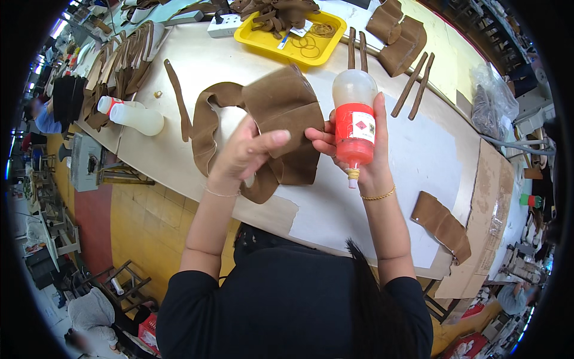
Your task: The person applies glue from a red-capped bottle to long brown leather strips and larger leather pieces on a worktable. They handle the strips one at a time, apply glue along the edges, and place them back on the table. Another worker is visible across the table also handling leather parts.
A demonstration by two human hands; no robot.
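In my right hand [378,158] is a translucent squeeze bottle [354,122] with a red-and-white label, its narrow nozzle pointing toward me. A yellow band wraps the nozzle. The fingertips of that hand show left of the bottle, beside a brown leather piece [284,110]. My left hand [248,152], slightly blurred, is at the near-left edge of this raised piece. Its thumb lies in front and its other fingers are partly hidden behind, so the piece appears gripped between them. A curved brown leather part [206,119] with a pale lining lies beneath, on the table.
Beyond are a yellow tray [332,45] with brown pieces and rubber bands, and brown strips [414,87]. Two white bottles [137,118] lie at left near stacked leather parts [122,66]. Another leather piece [441,224] rests near the right edge. A clear plastic bag [493,99] sits far right.
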